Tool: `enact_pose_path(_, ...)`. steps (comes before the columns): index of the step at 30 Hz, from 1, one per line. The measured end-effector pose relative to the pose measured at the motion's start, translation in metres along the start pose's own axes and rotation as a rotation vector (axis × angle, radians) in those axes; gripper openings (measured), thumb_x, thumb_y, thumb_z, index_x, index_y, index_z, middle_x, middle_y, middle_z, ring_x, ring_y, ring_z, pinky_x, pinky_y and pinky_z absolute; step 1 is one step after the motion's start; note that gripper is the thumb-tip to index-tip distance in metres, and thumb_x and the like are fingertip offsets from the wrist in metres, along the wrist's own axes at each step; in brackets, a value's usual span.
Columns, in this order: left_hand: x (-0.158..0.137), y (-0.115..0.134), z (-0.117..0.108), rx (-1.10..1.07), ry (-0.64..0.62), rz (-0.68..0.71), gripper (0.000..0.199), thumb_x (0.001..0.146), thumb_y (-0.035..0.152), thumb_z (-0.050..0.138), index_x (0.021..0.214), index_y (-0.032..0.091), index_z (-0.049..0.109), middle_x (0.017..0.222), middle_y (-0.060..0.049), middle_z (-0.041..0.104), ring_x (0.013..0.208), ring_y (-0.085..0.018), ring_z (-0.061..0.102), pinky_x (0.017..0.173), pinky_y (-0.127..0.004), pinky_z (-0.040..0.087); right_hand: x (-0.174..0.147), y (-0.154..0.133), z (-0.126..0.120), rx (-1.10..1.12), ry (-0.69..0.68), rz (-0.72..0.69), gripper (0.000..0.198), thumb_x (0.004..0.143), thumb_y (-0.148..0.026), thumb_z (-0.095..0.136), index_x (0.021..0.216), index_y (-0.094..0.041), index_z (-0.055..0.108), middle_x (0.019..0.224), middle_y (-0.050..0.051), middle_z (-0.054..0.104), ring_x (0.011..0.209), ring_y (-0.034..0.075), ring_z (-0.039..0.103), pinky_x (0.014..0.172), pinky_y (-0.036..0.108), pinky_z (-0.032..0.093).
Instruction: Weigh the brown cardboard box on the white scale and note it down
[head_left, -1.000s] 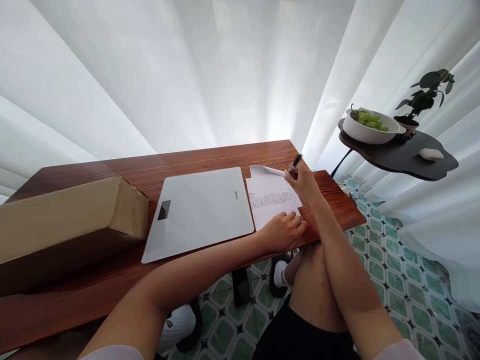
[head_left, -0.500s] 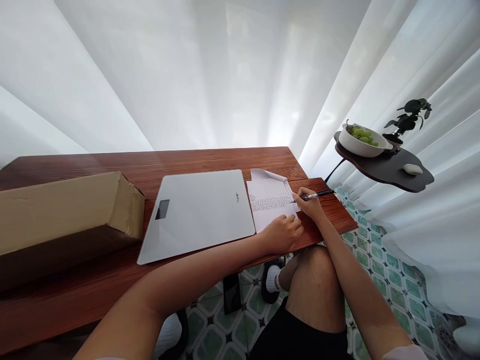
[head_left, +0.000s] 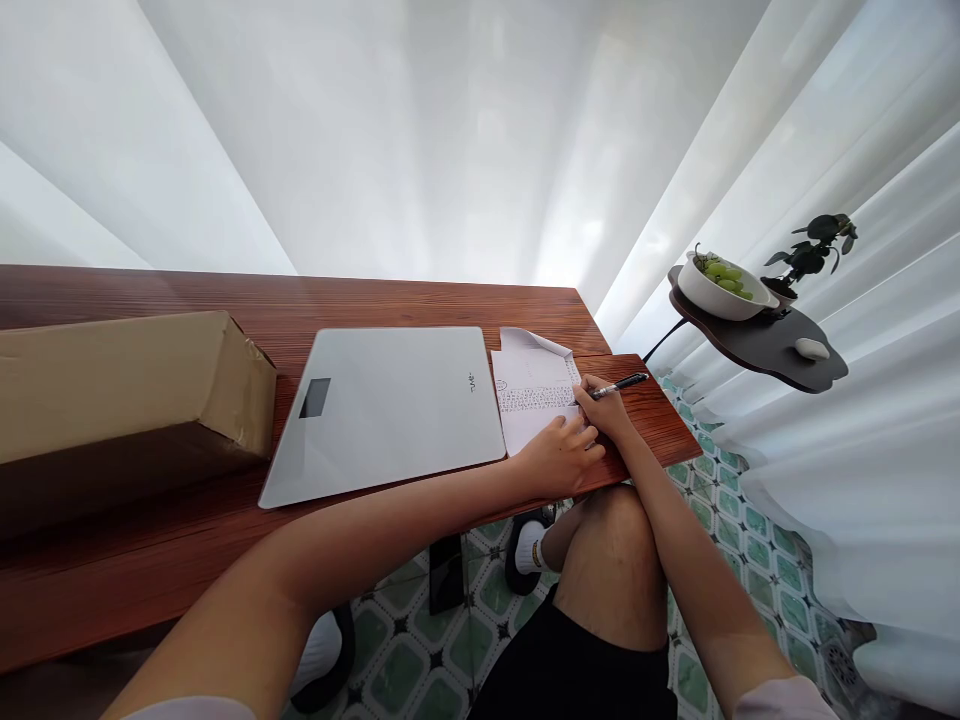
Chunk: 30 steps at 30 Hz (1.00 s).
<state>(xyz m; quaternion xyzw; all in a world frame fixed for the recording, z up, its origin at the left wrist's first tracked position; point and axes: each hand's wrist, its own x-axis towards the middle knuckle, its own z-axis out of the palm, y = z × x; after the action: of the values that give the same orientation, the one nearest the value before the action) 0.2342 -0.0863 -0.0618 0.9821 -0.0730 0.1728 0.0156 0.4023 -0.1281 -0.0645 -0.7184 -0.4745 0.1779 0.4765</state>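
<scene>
A black pen (head_left: 628,381) is gripped in my right hand (head_left: 602,408), its tip end down at the right side of a sheet of paper (head_left: 534,372). Rows of small handwriting cross the middle of that sheet, and its top edge is folded or curled. My left hand (head_left: 561,455) lies on the lower right part of the paper, fingers stretched out and slightly bent. Left of the paper rests a closed silver laptop (head_left: 401,410), touching or nearly touching it.
A long cardboard box (head_left: 135,390) takes up the left of the wooden table (head_left: 420,300). To the right, a small dark side table (head_left: 739,345) bears a white bowl of grapes (head_left: 720,290), a potted plant (head_left: 814,245) and a white mouse (head_left: 812,349). White curtains (head_left: 450,140) hang behind.
The view has shifted and tilted slightly. My right hand and the pen stay by the right side of the writing; my left hand's fingers look a little more spread.
</scene>
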Motion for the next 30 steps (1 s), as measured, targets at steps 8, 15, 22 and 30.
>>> enact_pose_path(8, -0.001, 0.0041, -0.0048, 0.062, -0.03, -0.069, 0.028, 0.095, 0.034, 0.045, 0.109, 0.016, 0.061, 0.114, -0.016, 0.06, 0.112, -0.04, 0.056, 0.088, -0.052, 0.045, -0.0002, 0.004, -0.0012, 0.04, -0.048, 0.035, 0.032, 0.09, -0.046, 0.052, 0.069, -0.026, 0.04, 0.047, -0.005, 0.049, 0.042, 0.014, 0.046, 0.045, 0.029, 0.041)
enact_pose_path(15, 0.0, 0.0028, -0.0043, 0.056, -0.033, -0.064, 0.027, 0.093, 0.033, 0.046, 0.109, 0.017, 0.06, 0.113, -0.016, 0.06, 0.109, -0.039, 0.057, 0.088, -0.053, 0.047, 0.0015, 0.0036, -0.0004, 0.001, -0.036, 0.019, 0.034, 0.088, -0.045, 0.055, 0.066, -0.024, 0.041, 0.049, -0.005, 0.048, 0.045, 0.013, 0.045, 0.048, 0.028, 0.039)
enact_pose_path(22, -0.0001, 0.0017, -0.0015, 0.058, -0.027, -0.056, 0.027, 0.094, 0.033, 0.045, 0.109, 0.017, 0.06, 0.113, -0.016, 0.06, 0.108, -0.039, 0.058, 0.086, -0.052, 0.047, 0.0006, -0.0001, -0.0013, -0.008, -0.025, 0.014, 0.033, 0.088, -0.044, 0.053, 0.065, -0.024, 0.042, 0.048, -0.005, 0.047, 0.044, 0.013, 0.044, 0.048, 0.029, 0.038)
enact_pose_path(30, -0.0002, 0.0022, -0.0018, 0.053, -0.034, -0.056, 0.029, 0.094, 0.033, 0.045, 0.112, 0.016, 0.059, 0.116, -0.016, 0.06, 0.114, -0.039, 0.056, 0.088, -0.052, 0.046, 0.0012, -0.0017, -0.0004, -0.005, -0.015, 0.029, 0.035, 0.087, -0.045, 0.055, 0.064, -0.025, 0.039, 0.049, -0.006, 0.045, 0.044, 0.013, 0.045, 0.047, 0.028, 0.039)
